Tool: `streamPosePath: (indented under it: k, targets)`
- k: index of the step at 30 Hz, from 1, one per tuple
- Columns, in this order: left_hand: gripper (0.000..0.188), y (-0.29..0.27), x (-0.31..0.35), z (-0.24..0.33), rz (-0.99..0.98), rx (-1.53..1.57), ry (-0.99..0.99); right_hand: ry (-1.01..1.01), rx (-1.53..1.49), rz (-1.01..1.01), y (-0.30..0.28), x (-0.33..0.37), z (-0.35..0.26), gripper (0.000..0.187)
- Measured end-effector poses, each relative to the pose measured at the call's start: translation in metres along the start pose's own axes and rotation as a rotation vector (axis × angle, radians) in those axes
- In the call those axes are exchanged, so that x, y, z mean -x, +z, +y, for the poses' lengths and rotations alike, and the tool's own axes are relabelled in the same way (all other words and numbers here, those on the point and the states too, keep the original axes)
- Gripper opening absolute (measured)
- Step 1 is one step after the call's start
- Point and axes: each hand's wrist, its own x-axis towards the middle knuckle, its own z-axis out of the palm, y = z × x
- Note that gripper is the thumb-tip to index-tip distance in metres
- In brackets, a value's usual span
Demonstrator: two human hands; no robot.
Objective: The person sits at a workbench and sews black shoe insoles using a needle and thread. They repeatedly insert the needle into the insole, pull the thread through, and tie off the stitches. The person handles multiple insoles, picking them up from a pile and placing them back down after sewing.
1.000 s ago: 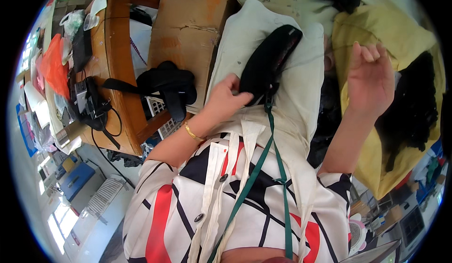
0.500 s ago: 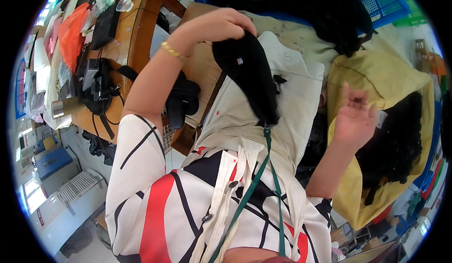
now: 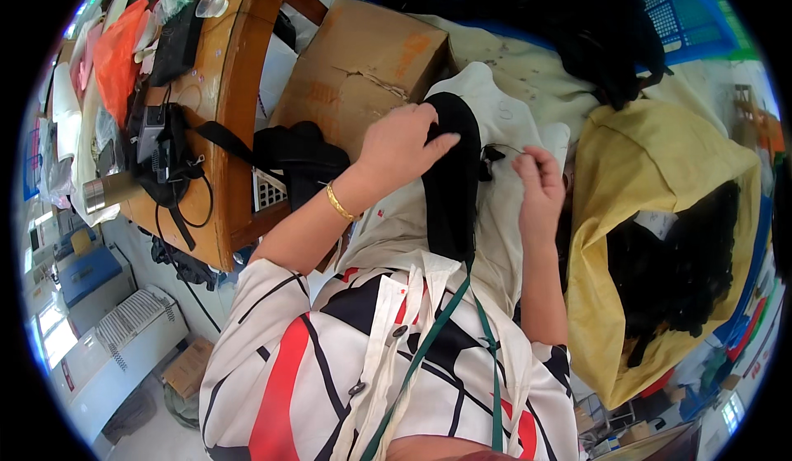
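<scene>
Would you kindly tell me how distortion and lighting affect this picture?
Head view: straight edges bow near the rim, corners black; head view: the window at left glares white; head view: the black fabric piece shows little surface detail.

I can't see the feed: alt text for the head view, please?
A person's left hand lies on a long black fabric piece over off-white cloth, while the right hand pinches a thin dark thread. Beyond, at left, is a brown cardboard box; at right, an open yellow fabric sack holds black material.
</scene>
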Motion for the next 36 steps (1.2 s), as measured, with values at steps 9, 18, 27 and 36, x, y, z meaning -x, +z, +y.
streamPosePath:
  k: [9, 18, 27, 36]
  targets:
    - [0.017, 0.03, 0.029, -0.01, 0.22, 0.277, 0.075, -0.312, 0.596, -0.472, 0.05, -0.027, -0.009, 0.024]
    - [0.018, 0.04, 0.036, -0.012, 0.209, 0.467, -0.105, -0.266, 0.689, -0.52, 0.059, -0.03, -0.017, 0.014]
    - [0.019, 0.03, 0.015, -0.026, -0.041, 0.826, -0.455, -0.239, 0.974, -0.642, 0.053, -0.025, -0.03, 0.023]
    - [0.027, 0.027, 0.011, -0.028, -0.114, 1.036, -0.644, -0.25, 0.873, -0.475, 0.038, -0.026, -0.043, 0.018]
